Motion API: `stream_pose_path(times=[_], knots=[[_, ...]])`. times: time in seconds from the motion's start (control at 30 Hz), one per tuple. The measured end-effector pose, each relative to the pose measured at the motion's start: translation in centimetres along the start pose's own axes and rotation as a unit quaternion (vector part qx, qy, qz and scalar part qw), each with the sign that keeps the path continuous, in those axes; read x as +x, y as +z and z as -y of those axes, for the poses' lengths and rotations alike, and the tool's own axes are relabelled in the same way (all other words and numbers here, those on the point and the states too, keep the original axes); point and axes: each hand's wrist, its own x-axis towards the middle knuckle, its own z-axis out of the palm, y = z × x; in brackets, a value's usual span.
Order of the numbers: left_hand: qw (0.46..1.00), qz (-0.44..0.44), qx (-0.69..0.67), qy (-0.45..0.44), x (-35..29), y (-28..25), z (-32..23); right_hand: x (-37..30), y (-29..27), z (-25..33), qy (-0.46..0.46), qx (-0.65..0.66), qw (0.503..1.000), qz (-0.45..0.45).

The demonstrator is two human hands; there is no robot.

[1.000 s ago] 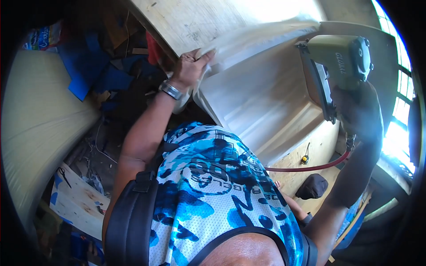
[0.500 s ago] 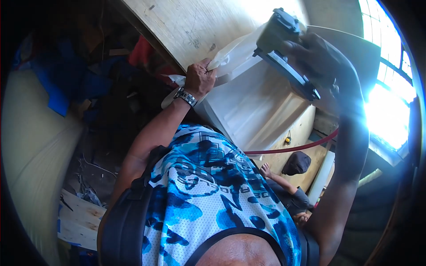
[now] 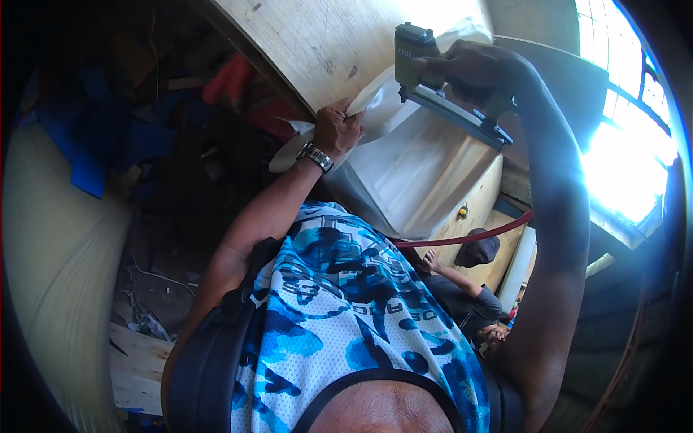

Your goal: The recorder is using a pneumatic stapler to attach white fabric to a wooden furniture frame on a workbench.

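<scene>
My right hand point(image 3: 480, 71) is wrapped round the grip of a dark staple gun point(image 3: 417, 56). The gun's long magazine slants down to the right, and its nose hangs close over a strip of white fabric point(image 3: 384, 101). At the fabric's left end, my left hand point(image 3: 337, 130) pinches a fold of it between thumb and fingers. The fabric lies along the edge of a pale, box-like covered piece point(image 3: 404, 177) in front of my body. Whether the nose touches the fabric I cannot tell.
A wooden tabletop point(image 3: 310, 47) lies beyond my hands. A red hose point(image 3: 473, 237) curves past on the right, near a yellow tape measure point(image 3: 463, 212) and another person in a dark cap point(image 3: 478, 249). Blue scraps point(image 3: 86, 155) lie at left; a bright window point(image 3: 628, 173) stands at right.
The staple gun in my right hand has moved left and slightly down, closer to my left hand. My left hand has shifted a little to the right, still holding the fabric.
</scene>
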Motion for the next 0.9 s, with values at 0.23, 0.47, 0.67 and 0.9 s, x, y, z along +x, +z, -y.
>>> stream_pose_path(times=[0.23,0.47,0.67,0.9], knots=[[1.0,0.002,0.009,-0.028,0.6,0.2,0.0,1.0,0.5,0.5,0.015,-0.019,1.0,-0.014],[0.999,0.011,-0.004,-0.043,1.4,0.7,0.7,1.0,1.3,0.9,0.001,-0.006,0.999,0.036],[1.0,0.003,0.025,-0.009,2.2,0.5,1.3,1.5,1.8,2.4,-0.007,-0.014,1.0,0.027],[0.993,0.01,0.117,0.022,4.0,0.4,3.3,0.0,2.6,0.8,-0.057,-0.041,0.997,-0.008]])
